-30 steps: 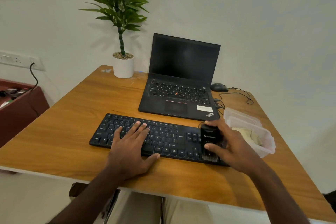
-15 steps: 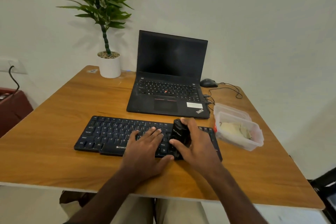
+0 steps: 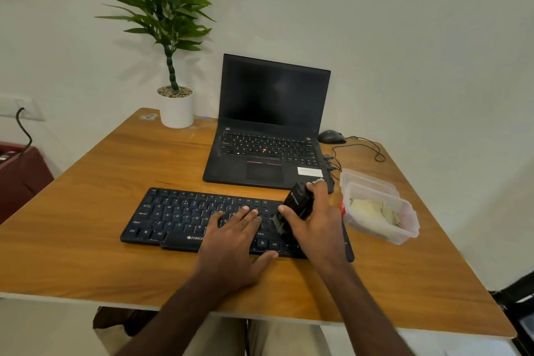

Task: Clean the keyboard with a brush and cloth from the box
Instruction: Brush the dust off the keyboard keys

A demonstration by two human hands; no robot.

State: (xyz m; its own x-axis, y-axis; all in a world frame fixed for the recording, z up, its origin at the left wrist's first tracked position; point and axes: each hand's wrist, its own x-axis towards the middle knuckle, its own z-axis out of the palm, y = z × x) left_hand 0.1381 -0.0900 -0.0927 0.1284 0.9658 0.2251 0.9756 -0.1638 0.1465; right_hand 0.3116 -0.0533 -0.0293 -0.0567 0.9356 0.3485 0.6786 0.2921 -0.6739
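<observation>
A black keyboard (image 3: 185,217) lies across the wooden desk (image 3: 101,211) in front of me. My left hand (image 3: 234,243) rests flat on its right-of-centre keys, fingers straight. My right hand (image 3: 315,225) grips a black brush (image 3: 296,201), tilted, with its bristles down on the keys at the keyboard's right part. A clear plastic box (image 3: 404,235) stands just right of the keyboard with a pale cloth (image 3: 372,209) inside it.
An open black laptop (image 3: 268,130) sits behind the keyboard. A wired mouse (image 3: 331,136) and its cable lie to the laptop's right. A potted plant (image 3: 176,107) stands at the desk's back left. The box's lid (image 3: 364,179) lies behind the box.
My right hand has swept the brush leftward from the keyboard's right end toward my left hand, then tilted it. My left hand shifted right along the keys. The camera view moved.
</observation>
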